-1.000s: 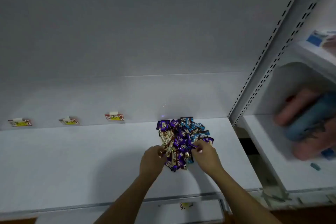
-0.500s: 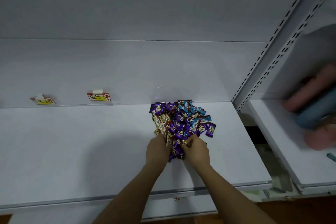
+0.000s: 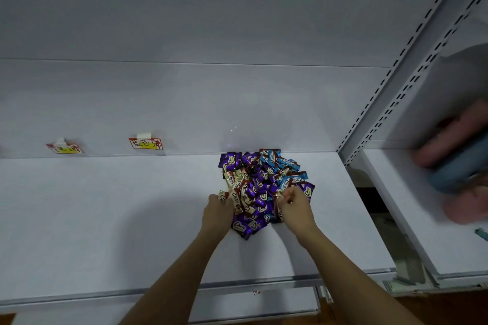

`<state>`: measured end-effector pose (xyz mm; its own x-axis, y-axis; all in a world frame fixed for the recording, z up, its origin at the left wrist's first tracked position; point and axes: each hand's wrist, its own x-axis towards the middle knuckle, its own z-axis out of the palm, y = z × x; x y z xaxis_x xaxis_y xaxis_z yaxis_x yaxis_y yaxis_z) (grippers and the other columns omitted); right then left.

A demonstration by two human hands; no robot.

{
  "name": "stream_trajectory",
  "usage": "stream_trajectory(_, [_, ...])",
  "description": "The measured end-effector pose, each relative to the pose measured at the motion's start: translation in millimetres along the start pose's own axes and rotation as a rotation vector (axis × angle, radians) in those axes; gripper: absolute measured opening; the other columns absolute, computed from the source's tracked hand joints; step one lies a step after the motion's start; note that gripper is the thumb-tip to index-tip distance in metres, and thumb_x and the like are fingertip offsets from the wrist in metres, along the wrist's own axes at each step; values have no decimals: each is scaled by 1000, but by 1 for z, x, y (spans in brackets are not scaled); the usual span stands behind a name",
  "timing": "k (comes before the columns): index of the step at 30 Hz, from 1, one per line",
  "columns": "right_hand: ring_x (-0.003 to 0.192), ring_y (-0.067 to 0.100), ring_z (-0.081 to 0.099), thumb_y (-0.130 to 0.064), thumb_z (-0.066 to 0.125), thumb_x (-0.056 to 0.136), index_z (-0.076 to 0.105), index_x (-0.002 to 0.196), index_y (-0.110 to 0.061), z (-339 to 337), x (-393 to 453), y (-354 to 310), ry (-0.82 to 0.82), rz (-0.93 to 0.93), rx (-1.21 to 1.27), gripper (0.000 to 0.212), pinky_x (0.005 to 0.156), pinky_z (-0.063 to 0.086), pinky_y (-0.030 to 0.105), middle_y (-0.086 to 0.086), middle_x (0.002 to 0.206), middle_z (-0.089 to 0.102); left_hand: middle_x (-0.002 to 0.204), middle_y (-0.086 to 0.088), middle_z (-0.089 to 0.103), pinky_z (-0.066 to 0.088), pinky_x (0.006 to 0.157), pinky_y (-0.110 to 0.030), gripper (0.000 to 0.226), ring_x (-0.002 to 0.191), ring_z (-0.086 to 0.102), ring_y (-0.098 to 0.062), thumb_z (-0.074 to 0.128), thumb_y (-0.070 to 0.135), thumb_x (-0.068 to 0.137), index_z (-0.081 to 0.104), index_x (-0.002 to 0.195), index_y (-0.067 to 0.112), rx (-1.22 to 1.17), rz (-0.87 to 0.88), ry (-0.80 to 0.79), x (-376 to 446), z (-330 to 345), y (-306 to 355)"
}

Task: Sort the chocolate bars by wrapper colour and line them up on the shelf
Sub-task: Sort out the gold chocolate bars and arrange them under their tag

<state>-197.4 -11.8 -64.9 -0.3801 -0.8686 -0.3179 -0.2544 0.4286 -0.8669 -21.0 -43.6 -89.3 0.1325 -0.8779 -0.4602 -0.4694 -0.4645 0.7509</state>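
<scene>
Chocolate bar pile [image 3: 264,187] lies between and just beyond my hands; left hand [image 3: 217,210] pinches a cream bar [image 3: 224,196], right hand [image 3: 295,206] pinches another wrapper.

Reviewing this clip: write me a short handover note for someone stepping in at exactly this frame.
Left hand: pinching a cream-wrapped bar at the pile's left edge.
Right hand: pinching a bar at the pile's right edge; its colour is unclear.
Chocolate bars: one mixed heap of purple, blue and cream wrappers, right part of the white shelf, against the back wall.
Done: nothing lined up.
Left: separate all colours and line them up; two paper labels on the back wall may mark spots.
</scene>
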Motion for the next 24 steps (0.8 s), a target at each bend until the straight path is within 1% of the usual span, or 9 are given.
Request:
stream_trajectory(3, [67,15,44,0,33,96,46,98,-13,13,3,-6,-89,33,-30,20,60,35,31,4,82,49,96,-5,63,47,66,-30,39,84,62,-20,64,44,88,53,105,10,123,37,-30,6,6,-1])
stream_trajectory(6, [64,13,39,-7,30,99,48,99,-12,28,5,-9,-119,-16,-133,18,58,30,30,3,77,47,89,-1,62,40,57,-25,32,77,59,-17,69,39,85,58,97,11,221,112,11,11,9,1])
stream_trajectory(8, [63,13,42,-22,36,103,49,100,-9,36,3,-13,-150,-89,-207,19,55,32,29,4,78,50,85,-3,62,38,57,-25,23,74,56,-18,65,30,89,63,96,8,225,147,34,13,8,0])
stream_trajectory(11, [76,19,55,-39,58,94,53,101,-10,44,2,-16,-178,-193,-378,31,59,39,28,4,87,59,83,-7,64,40,59,-28,18,72,56,-20,57,23,93,61,90,6,78,136,9,13,-1,-2])
stream_trajectory(13, [81,19,57,-34,67,89,56,101,-11,51,4,-16,-177,-264,-496,29,61,44,28,0,89,60,76,-5,57,36,55,-27,18,65,50,-16,51,21,97,55,84,8,-54,93,-3,11,-9,-5])
stream_trajectory(15, [80,19,58,-27,66,89,59,98,-11,59,9,-15,-166,-330,-608,20,67,50,32,0,88,61,74,-3,53,34,58,-28,18,63,45,-15,46,20,98,53,84,11,-150,60,-21,11,-17,-10])
stream_trajectory(17, [81,21,57,-21,63,91,57,94,-9,67,11,-18,-163,-354,-716,14,69,49,33,2,86,58,79,-6,57,37,63,-30,16,64,46,-17,44,18,99,53,88,13,-233,48,-66,12,-25,-14])
stream_trajectory(21, [95,25,61,-18,62,93,57,111,-5,84,11,-18,-170,-306,-850,23,75,48,32,10,105,61,85,-8,63,39,54,-26,16,59,50,-17,39,8,100,53,101,15,-331,60,-118,11,-39,-20])
stream_trajectory(24, [84,22,57,-12,49,98,59,111,-1,92,8,-20,-154,-286,-874,19,73,50,32,13,105,61,79,-9,58,35,50,-25,14,55,47,-16,38,8,99,50,98,13,-426,1,-152,10,-46,-23])
